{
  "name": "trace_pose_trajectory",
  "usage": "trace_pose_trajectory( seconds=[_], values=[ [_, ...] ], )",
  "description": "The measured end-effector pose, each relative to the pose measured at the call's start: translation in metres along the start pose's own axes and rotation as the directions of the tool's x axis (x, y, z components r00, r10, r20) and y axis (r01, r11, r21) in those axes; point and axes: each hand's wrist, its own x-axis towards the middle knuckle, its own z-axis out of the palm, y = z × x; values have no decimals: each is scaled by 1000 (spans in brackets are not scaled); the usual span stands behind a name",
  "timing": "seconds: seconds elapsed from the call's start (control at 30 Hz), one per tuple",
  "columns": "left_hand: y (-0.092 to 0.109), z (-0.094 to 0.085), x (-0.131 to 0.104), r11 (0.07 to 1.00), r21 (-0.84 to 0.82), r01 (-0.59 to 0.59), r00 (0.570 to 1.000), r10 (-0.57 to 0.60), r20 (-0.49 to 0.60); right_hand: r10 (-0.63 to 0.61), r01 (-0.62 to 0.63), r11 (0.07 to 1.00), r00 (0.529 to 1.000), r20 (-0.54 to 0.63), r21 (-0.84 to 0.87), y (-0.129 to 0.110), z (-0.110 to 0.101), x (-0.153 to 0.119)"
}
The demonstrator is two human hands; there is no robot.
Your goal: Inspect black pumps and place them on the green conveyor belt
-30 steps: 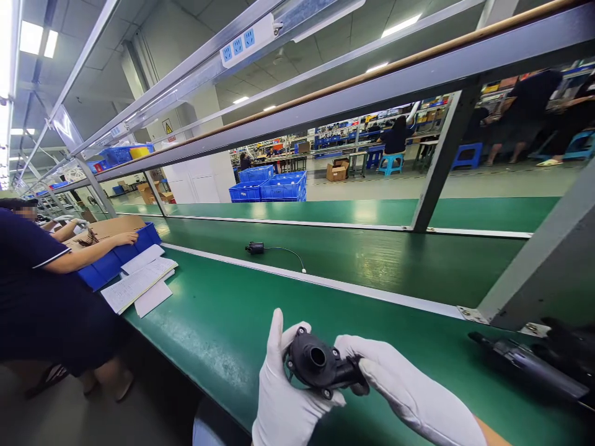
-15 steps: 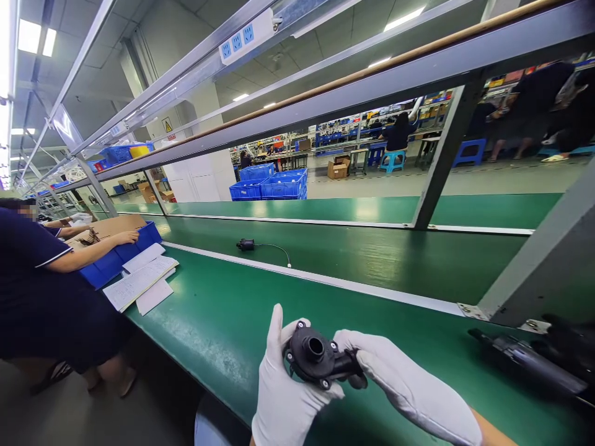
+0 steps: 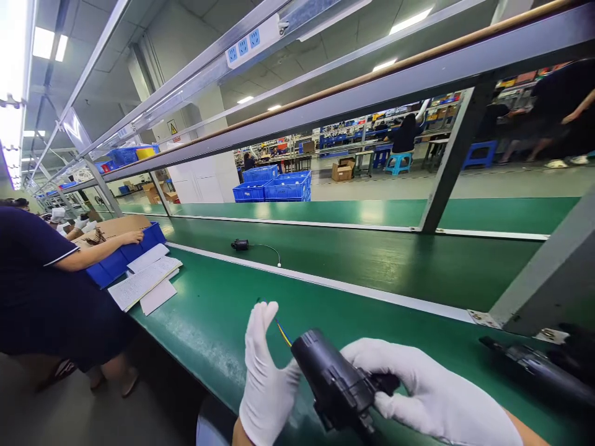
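Note:
A black cylindrical pump [image 3: 328, 371] with a ribbed casing is tilted over the green bench, held in my gloved right hand [image 3: 413, 384]. My right fingers are wrapped round its side port, near the lower end. Thin yellow and blue wires [image 3: 284, 335] run out of the pump's upper end to the raised fingertips of my gloved left hand [image 3: 267, 371]. A short dark bit of wire shows beyond those fingertips, so the fingers close round the wires. The base of the left hand lies beside the casing; whether it touches is unclear.
Another black pump [image 3: 240, 244] with a cable lies on the belt beyond the white strip [image 3: 325, 286]. Dark pump parts [image 3: 534, 365] lie at right, near a metal post [image 3: 553, 266]. Papers [image 3: 146, 282] and a blue bin [image 3: 105, 269] with a co-worker's hand [image 3: 132, 238] are at left.
The pump has been turned over: its round inlet faced up before, now its casing and wires do. My left hand has gone from cradling the housing to the wires.

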Motion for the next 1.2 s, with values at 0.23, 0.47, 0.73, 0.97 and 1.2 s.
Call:
trace_pose_trajectory(
  seconds=[0.23, 0.47, 0.73, 0.97, 1.2],
  values=[
    [-33, -3, 5, 974, 225, -33, 996, 52, -78, 267, 45, 686, 913, -308, 727, 12, 12, 15],
    [-61, -1, -11, 971, 41, 236, 970, -238, 57, 469, 130, 316, 840, -274, 940, 21, 0, 30],
    [-50, -4, -10, 837, -107, 537, 819, -487, 305, 457, 158, 280, 845, -277, 947, 27, -5, 31],
    [23, 10, 13, 770, -433, 469, 843, -243, 481, 407, 88, 287, 890, -204, 954, 39, 15, 34],
    [36, 10, 28, 734, -426, 529, 824, -325, 464, 401, 8, 468, 889, -221, 884, 21, 17, 30]
  ],
)
